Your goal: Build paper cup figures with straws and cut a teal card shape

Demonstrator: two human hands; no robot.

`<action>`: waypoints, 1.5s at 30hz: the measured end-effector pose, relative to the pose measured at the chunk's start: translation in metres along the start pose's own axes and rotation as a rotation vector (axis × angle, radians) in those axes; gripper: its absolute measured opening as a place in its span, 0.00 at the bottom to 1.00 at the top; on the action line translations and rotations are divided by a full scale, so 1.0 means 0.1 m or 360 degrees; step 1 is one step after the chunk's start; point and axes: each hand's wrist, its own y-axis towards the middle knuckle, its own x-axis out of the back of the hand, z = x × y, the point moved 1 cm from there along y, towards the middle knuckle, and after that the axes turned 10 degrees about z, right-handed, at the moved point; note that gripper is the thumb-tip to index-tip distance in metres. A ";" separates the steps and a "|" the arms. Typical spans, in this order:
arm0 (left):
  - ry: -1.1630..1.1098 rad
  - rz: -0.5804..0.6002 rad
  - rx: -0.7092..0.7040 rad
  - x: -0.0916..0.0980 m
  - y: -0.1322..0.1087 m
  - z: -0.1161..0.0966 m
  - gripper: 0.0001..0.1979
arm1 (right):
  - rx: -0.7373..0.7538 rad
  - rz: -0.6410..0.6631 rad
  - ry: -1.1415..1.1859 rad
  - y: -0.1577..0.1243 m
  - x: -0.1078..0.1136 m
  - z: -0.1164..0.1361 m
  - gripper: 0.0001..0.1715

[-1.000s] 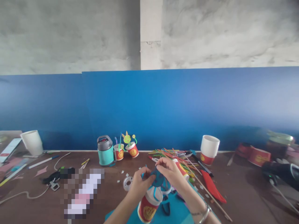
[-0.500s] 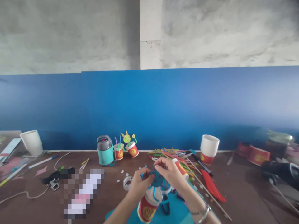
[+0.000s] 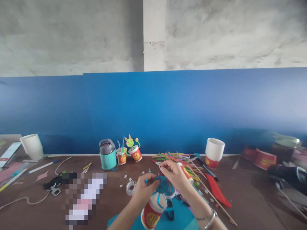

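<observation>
My left hand (image 3: 145, 188) pinches the left edge of a dark blue paper disc (image 3: 162, 186) with markings on its face. Just above the disc's upper edge, the thumb and fingers of my right hand (image 3: 173, 174) are pressed together around a small dark bit too fine to name. Below the disc stands a red and white paper cup (image 3: 151, 215), slightly tilted, with a bent blue strip (image 3: 159, 200) rising from its mouth. Behind it a white roll of tape and blue pieces are partly hidden by my right hand.
Blue paper (image 3: 134, 223) lies under the cup. A clear tape roll (image 3: 131, 188) is left of my hands. Coloured sticks (image 3: 170, 156), a red pouch-like piece (image 3: 217, 191) and stacked cups (image 3: 214, 153) are to the right. A teal flask (image 3: 107, 156) and decorated cups (image 3: 136, 154) stand behind.
My right fingers have lifted slightly off the disc's upper edge. More of the disc's face now shows, and it is turned a little toward me. The cup stays in place.
</observation>
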 end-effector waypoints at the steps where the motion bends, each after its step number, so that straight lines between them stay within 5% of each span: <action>1: -0.0010 0.0001 0.0005 0.00 0.00 0.00 0.09 | 0.0013 0.0004 -0.0013 0.00 0.00 0.01 0.07; 13: 0.0036 -0.0032 -0.0005 0.02 0.02 0.04 0.12 | 0.0061 -0.0165 -0.0248 -0.02 0.02 0.05 0.07; 31: 0.0031 -0.0059 0.0007 0.04 0.02 0.08 0.14 | 0.0097 0.0115 -0.0233 -0.05 0.01 0.09 0.04; 45: -0.0098 -0.0093 0.0015 0.04 0.02 0.05 0.11 | 0.0101 0.0046 -0.0314 -0.11 -0.01 0.14 0.19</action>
